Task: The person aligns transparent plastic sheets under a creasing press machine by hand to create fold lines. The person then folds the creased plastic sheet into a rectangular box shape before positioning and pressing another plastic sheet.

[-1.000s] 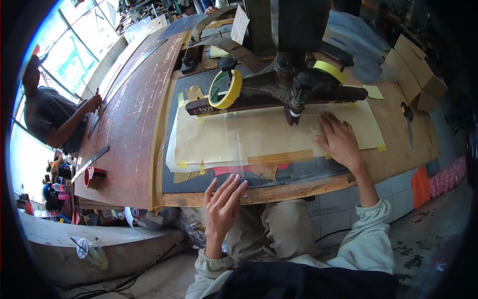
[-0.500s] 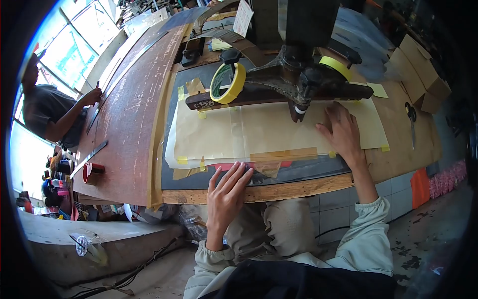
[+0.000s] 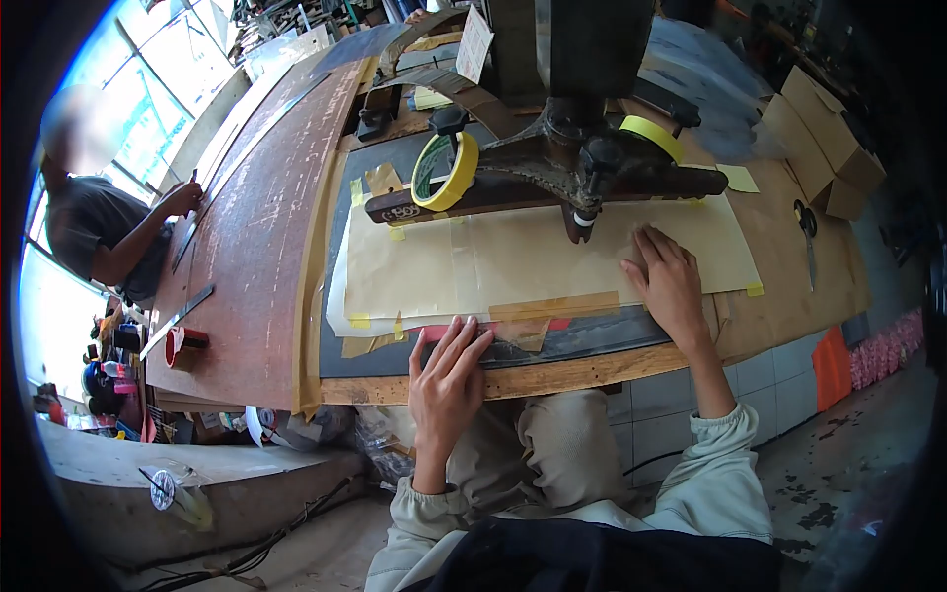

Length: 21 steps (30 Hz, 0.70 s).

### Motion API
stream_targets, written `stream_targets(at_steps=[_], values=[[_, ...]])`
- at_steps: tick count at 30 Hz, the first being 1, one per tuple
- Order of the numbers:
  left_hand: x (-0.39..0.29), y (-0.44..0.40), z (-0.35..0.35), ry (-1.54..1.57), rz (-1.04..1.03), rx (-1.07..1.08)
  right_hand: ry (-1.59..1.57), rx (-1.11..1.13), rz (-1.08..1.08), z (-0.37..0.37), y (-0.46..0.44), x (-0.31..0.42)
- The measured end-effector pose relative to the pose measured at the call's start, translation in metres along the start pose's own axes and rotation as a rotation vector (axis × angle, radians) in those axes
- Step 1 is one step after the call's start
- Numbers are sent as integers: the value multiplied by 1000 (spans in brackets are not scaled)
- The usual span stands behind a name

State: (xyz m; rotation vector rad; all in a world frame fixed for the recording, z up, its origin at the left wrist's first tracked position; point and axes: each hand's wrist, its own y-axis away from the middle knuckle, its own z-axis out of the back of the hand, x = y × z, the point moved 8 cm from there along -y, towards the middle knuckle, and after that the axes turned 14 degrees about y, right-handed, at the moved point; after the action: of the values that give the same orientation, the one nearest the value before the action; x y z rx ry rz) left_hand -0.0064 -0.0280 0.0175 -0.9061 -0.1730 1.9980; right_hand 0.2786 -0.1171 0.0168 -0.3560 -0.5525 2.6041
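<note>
A long cream sheet [image 3: 547,261] lies flat on a dark board [image 3: 365,367], held at its edges by bits of yellow tape. My right hand [image 3: 675,296] rests on the right part of this sheet, palm down with fingers stretched. My left hand [image 3: 449,380] lies over the wooden front edge [image 3: 582,371], its fingertips on the board near a red strip [image 3: 434,333] below the sheet. Neither hand grips anything. Above the sheet stands a dark metal machine head [image 3: 562,148] with a bar [image 3: 641,187] across the sheet's far edge.
Yellow tape rolls [image 3: 459,178] hang on the machine's knobs. Scissors [image 3: 807,237] lie on brown paper at the right, near a cardboard box [image 3: 824,143]. On the left, a person [image 3: 109,232] works at a reddish table [image 3: 256,247] bearing a metal ruler [image 3: 178,318] and a red cup [image 3: 183,347].
My right hand has slid a little toward me over the sheet. My left hand stays at the front edge. The view has shifted slightly.
</note>
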Motion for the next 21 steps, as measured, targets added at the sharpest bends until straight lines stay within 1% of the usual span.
stream_targets(at_steps=[11,14,17,18,19,21], values=[[-1,3,2,12,-37,-76,-56,1,-40,0,1,-1],[-6,1,6,18,-17,-46,-49,-3,-49,0,2,-1],[2,-10,16,214,38,51,-49,-10,-41,-1,2,-1],[8,-18,18,230,77,67,-47,-10,-43,0,2,-1],[8,-29,20,97,105,79,-45,-11,-44,0,2,0],[11,-51,14,14,46,92,-49,-9,-44,1,2,0]])
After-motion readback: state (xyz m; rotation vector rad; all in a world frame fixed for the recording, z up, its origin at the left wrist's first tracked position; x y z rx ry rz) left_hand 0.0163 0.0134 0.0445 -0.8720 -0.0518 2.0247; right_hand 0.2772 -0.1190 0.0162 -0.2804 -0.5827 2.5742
